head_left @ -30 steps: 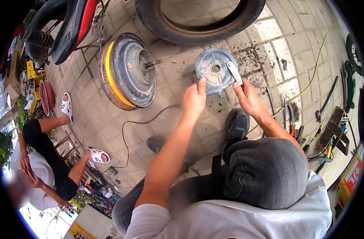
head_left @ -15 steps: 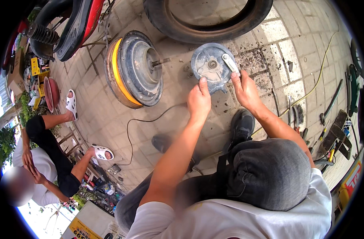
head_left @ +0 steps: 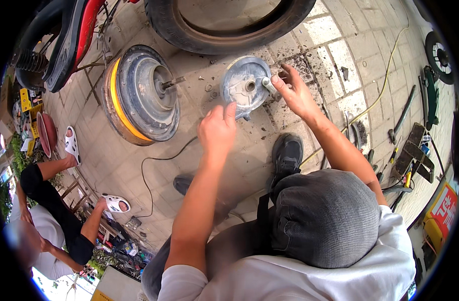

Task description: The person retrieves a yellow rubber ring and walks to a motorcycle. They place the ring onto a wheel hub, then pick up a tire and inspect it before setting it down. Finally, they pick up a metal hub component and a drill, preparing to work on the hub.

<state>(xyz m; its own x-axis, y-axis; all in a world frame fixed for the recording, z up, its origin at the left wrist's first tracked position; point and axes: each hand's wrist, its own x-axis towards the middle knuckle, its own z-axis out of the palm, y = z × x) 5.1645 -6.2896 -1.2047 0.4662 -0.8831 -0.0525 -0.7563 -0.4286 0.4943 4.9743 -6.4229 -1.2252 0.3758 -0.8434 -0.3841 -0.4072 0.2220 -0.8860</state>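
A round grey brake plate (head_left: 238, 94) with a hole in its centre is held up over the paving, tilted toward me. My left hand (head_left: 218, 129) is closed on its lower edge, thumb on the near face and fingers mostly hidden. Along the plate's right side sits a short metal lever arm (head_left: 269, 86). Beside that lever my right hand (head_left: 295, 94) is open, thumb and fingers apart; whether the thumb touches the lever I cannot tell. To the left stands a motor wheel hub (head_left: 148, 98) with a yellow-banded rim and a protruding axle.
A black tyre (head_left: 229, 42) lies beyond the plate. A dark cable (head_left: 148, 173) crosses the paving near my feet. Hand tools and a green hose piece (head_left: 404, 115) lie at the right. A seated person (head_left: 56, 215) is at the left, below a red-and-black vehicle part (head_left: 79, 42).
My right hand has come off the plate's edge, its fingers spreading near the lever. The plate has turned and tilted in my left hand. The whole view has shifted slightly.
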